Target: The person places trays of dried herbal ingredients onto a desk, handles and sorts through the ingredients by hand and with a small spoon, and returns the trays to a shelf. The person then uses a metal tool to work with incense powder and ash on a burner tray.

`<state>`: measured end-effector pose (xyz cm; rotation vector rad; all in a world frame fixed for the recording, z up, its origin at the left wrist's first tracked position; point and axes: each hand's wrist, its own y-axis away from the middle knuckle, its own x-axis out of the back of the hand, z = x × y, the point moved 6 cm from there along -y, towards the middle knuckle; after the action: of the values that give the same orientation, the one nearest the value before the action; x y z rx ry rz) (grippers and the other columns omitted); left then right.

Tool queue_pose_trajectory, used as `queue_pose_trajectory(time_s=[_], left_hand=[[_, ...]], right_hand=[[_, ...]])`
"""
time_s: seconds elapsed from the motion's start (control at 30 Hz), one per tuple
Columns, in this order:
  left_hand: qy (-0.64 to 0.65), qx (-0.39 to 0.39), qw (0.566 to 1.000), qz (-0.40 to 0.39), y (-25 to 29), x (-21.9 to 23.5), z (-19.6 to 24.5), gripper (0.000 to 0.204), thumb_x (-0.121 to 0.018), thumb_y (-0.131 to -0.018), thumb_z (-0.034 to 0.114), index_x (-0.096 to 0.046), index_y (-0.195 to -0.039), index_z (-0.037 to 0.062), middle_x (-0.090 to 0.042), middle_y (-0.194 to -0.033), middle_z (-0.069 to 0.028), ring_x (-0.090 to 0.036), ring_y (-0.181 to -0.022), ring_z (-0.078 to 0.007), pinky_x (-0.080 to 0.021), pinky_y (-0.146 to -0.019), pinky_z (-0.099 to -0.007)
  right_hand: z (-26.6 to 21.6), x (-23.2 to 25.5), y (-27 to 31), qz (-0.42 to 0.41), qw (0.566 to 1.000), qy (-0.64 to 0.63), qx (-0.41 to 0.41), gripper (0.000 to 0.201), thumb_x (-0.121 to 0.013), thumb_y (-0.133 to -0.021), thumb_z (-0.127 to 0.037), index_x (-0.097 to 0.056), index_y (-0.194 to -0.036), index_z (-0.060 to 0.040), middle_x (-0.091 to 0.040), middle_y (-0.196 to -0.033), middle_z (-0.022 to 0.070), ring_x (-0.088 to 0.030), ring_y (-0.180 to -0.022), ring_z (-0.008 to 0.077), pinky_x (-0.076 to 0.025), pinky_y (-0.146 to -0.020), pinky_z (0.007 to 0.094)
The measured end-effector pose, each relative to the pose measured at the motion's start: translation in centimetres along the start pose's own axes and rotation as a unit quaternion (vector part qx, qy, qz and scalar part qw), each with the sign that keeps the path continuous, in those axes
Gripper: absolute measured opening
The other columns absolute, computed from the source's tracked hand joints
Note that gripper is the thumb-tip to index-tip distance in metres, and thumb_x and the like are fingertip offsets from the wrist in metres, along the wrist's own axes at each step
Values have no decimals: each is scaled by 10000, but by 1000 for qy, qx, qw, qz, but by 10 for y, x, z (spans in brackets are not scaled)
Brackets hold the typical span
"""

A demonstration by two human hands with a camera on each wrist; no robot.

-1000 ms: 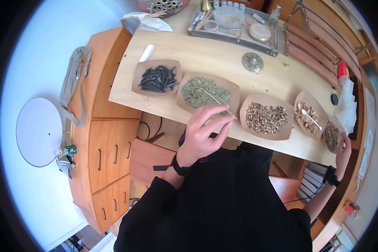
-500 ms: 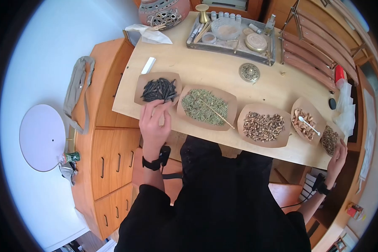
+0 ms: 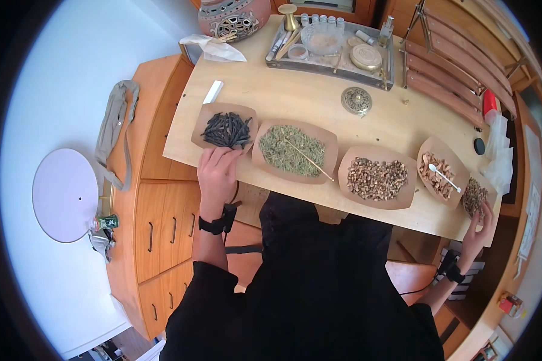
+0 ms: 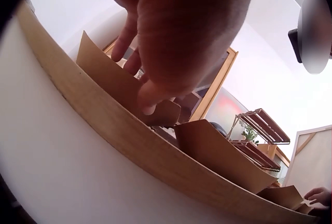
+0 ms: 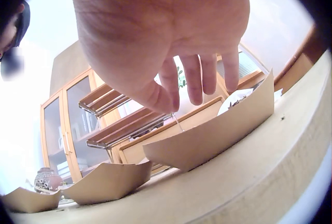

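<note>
In the head view my left hand (image 3: 217, 174) is at the near edge of the leftmost paper tray, below its dark pieces (image 3: 227, 130). Its fingers (image 4: 124, 42) hang loosely by the tray wall (image 4: 111, 86) in the left wrist view. A thin stick (image 3: 308, 158) lies across the green herb (image 3: 283, 147). My right hand (image 3: 479, 230) has its fingertips at the small rightmost tray of brown bits (image 3: 474, 195). The right wrist view shows these fingers (image 5: 193, 78) pointing down over a tray (image 5: 223, 125), apart; contact with the bits is hidden.
Between them stand trays of brown chunks (image 3: 377, 180) and pale chips with a white spoon (image 3: 444, 178). Behind are a round metal lid (image 3: 356, 100), a grey tool tray (image 3: 271, 62), a patterned pot (image 3: 235, 18), and a wooden rack (image 3: 442, 90).
My left hand has released the thin stick onto the green herb and moved left to the dark pieces' tray. My right hand has shifted from beside the small tray to over its near end.
</note>
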<state>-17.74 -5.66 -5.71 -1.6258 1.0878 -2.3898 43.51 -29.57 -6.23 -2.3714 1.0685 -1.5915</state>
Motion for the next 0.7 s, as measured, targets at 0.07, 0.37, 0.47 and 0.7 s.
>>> queue_pose_trajectory(time_s=[0.07, 0.37, 0.47, 0.7], left_hand=[[-4, -6, 1000, -16, 1, 3, -1, 188, -760, -780, -11, -764, -944, 82, -673, -918, -41, -613, -874, -269, -504, -790, -389], [42, 5, 999, -32, -12, 20, 25, 312, -680, -757, -48, -722, -1048, 58, -678, -1033, -103, -623, -968, -322, -499, -868, -420], [119, 21, 993, 6, -23, 20, 49, 255, -710, -784, -19, -731, -1026, 56, -676, -1019, -101, -631, -952, -318, -506, -846, -403], [148, -55, 978, -136, -51, -14, 90, 220, -814, -812, 121, -754, -1011, 49, -666, -994, -80, -635, -892, -291, -522, -811, -379]], right_hand=[[-2, -4, 4, 1, 1000, 5, -7, 284, -595, -1004, -39, -650, -1283, -40, -630, -1352, 162, -576, -1287, 335, -435, -1087, 438], [-37, -18, 31, 99, 992, 58, 58, 114, -581, -1030, -54, -653, -1104, -6, -660, -1196, 174, -611, -1119, 341, -467, -993, 453], [-70, -32, 50, 134, 988, -25, 72, 157, -536, -1012, -6, -633, -1130, 28, -638, -1114, 171, -609, -1024, 301, -476, -918, 421], [-60, -78, 82, 149, 969, -195, -30, 318, -511, -1022, -126, -574, -1296, 22, -533, -1070, 94, -515, -951, 198, -433, -850, 336]])
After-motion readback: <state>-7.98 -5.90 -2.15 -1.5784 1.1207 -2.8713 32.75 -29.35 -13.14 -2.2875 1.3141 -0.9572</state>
